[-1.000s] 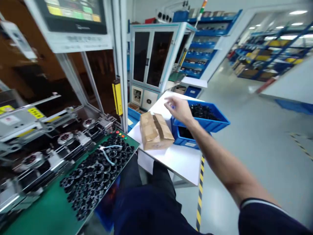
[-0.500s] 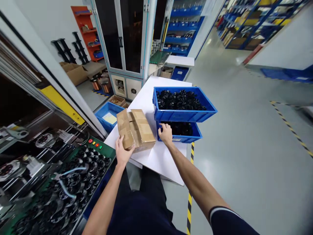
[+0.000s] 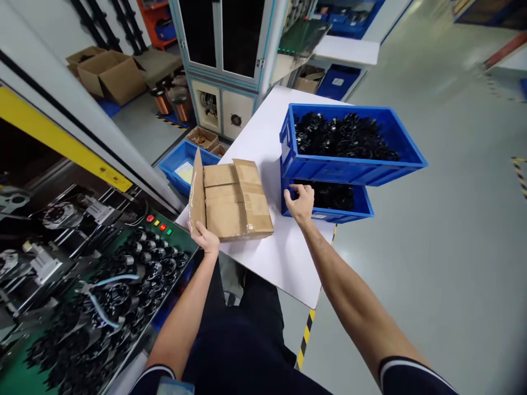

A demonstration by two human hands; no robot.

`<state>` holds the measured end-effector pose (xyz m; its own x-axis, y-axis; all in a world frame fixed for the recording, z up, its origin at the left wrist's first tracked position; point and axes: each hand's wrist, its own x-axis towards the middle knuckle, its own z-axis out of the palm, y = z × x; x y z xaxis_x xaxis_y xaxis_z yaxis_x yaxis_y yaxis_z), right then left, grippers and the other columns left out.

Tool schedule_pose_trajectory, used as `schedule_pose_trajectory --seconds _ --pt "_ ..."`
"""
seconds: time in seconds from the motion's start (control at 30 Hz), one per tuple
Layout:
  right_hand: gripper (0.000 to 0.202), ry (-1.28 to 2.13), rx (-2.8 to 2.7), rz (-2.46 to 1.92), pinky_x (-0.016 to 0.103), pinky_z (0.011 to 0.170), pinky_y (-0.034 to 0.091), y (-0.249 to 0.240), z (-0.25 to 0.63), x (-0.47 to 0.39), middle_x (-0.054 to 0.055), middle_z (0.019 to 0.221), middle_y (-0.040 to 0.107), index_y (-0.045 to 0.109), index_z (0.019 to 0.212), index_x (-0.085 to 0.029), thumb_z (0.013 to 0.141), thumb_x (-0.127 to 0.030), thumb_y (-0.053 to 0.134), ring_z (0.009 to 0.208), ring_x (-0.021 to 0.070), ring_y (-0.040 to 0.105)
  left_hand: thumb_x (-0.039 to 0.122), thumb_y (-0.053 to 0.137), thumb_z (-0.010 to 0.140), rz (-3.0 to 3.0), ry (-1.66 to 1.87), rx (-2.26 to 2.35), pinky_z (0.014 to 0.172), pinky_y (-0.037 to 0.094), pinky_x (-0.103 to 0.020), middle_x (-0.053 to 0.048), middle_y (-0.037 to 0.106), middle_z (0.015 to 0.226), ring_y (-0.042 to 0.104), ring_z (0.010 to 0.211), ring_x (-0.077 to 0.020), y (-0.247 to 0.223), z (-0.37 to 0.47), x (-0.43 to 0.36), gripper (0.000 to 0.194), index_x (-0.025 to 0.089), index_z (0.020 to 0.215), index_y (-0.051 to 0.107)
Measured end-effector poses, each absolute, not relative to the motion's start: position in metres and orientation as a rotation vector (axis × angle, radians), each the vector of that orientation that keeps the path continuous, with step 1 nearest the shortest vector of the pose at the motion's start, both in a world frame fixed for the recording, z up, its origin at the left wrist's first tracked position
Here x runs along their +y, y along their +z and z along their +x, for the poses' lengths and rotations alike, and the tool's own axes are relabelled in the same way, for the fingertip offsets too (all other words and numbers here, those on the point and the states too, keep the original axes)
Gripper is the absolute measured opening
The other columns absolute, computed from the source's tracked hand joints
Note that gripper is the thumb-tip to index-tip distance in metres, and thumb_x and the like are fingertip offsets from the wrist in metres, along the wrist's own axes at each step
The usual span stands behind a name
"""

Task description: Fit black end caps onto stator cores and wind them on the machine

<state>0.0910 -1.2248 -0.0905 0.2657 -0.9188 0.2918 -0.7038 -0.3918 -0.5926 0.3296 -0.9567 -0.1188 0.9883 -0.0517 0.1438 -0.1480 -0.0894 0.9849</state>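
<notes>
My left grip held the left flap of the cardboard box on the table, seemingly unfolding it, my right grip loosely spread, the right flap likely needing lifting next.

Before me: brown rectangular cardboard box on white flat table. Right of box: upper blue rectangular plastic bin on lower blue rectangular plastic bin. To my left: black ring-shaped parts on green flat worktop.

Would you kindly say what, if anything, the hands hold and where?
Left hand: cardboard box, by the near end of its left flap. Right hand: seemingly nothing.
</notes>
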Motion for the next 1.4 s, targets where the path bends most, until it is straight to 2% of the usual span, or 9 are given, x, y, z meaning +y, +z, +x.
schedule_pose_trajectory --seconds 0.3,0.4,0.53,0.63,0.73,0.87,1.13,1.27,1.4 --pt "0.090 -0.633 1.063 -2.091 0.068 0.125 0.061 -0.046 0.179 -1.138 0.017 0.160 0.077 0.076 0.164 -0.034 0.078 -0.047 0.099 0.141 0.0507 0.072 0.061 0.072 0.123 1.622 -0.067 -0.001 0.110 0.075 -0.054 -0.017 0.082 0.147 0.085 0.126 -0.0307 -0.089 0.355 -0.936 0.055 0.017 0.156 0.076" --pt "0.078 -0.626 1.092 -1.927 0.060 0.106 0.070 -0.028 0.137 -1.162 0.015 0.131 0.088 0.071 0.171 -0.030 0.095 -0.046 0.082 0.116 0.0411 0.083 0.052 0.081 0.117 1.656 -0.016 -0.153 0.104 0.076 -0.050 -0.016 0.084 0.138 0.086 0.119 -0.0288 -0.068 0.366 -0.913 0.051 0.016 0.153 0.074" --pt "0.060 -0.643 1.130 -1.773 0.045 0.085 0.073 -0.016 0.063 -1.191 0.011 0.111 0.088 0.074 0.160 -0.021 0.112 -0.056 0.076 0.093 0.0283 0.084 0.045 0.092 0.104 1.700 0.204 -0.429 0.135 0.060 -0.062 -0.027 0.068 0.165 0.071 0.156 -0.0390 -0.039 0.355 -0.894 0.071 0.016 0.163 0.066" --pt "0.052 -0.644 1.146 -1.751 0.041 0.090 0.074 -0.024 0.041 -1.191 0.009 0.119 0.086 0.080 0.141 -0.017 0.118 -0.064 0.079 0.097 0.0216 0.084 0.046 0.091 0.104 1.683 0.198 -0.817 0.144 0.050 -0.068 -0.024 0.073 0.158 0.067 0.161 -0.0428 -0.027 0.313 -0.905 0.043 0.020 0.137 0.080" --pt "0.051 -0.642 1.153 -1.808 0.043 0.097 0.075 -0.041 0.044 -1.189 0.010 0.127 0.085 0.080 0.140 -0.017 0.122 -0.064 0.075 0.106 0.0226 0.084 0.043 0.078 0.115 1.576 0.010 -1.325 0.134 0.063 -0.051 -0.012 0.085 0.144 0.080 0.143 -0.0315 -0.021 0.261 -0.943 0.023 0.032 0.132 0.088" --pt "0.051 -0.695 1.237 -1.988 0.056 0.119 0.070 -0.064 0.051 -1.192 0.014 0.150 0.080 0.077 0.155 -0.020 0.121 -0.059 0.077 0.133 0.0299 0.081 0.048 0.071 0.120 1.528 -0.155 -1.700 0.140 0.059 -0.055 -0.016 0.072 0.177 0.066 0.169 -0.0371 -0.014 0.223 -1.011 0.061 0.027 0.177 0.070" --pt "0.051 -0.558 1.357 -2.323 0.063 0.129 0.062 -0.107 0.025 -1.217 0.014 0.156 0.076 0.076 0.156 -0.021 0.118 -0.054 0.082 0.144 0.0339 0.075 0.066 0.081 0.112 1.597 -0.353 -1.990 0.143 0.054 -0.063 -0.022 0.012 0.211 0.017 0.197 -0.0476 -0.029 0.212 -1.075 0.114 0.020 0.202 0.028" --pt "0.050 -0.492 1.381 -2.365 0.063 0.130 0.063 -0.107 0.010 -1.255 0.014 0.158 0.076 0.076 0.158 -0.022 0.119 -0.052 0.082 0.146 0.0340 0.075 0.074 0.078 0.111 1.700 -0.444 -2.095 0.158 0.028 -0.068 -0.027 0.017 0.209 0.016 0.197 -0.0466 -0.048 0.210 -1.087 0.125 0.008 0.201 0.021" --pt "0.050 -0.463 1.402 -2.332 0.063 0.129 0.064 -0.094 -0.004 -1.302 0.014 0.159 0.076 0.076 0.157 -0.021 0.118 -0.051 0.083 0.146 0.0344 0.075 0.074 0.084 0.109 1.837 -0.515 -2.201 0.157 0.026 -0.069 -0.027 0.033 0.205 0.029 0.193 -0.0468 -0.060 0.207 -1.098 0.110 0.013 0.193 0.046"
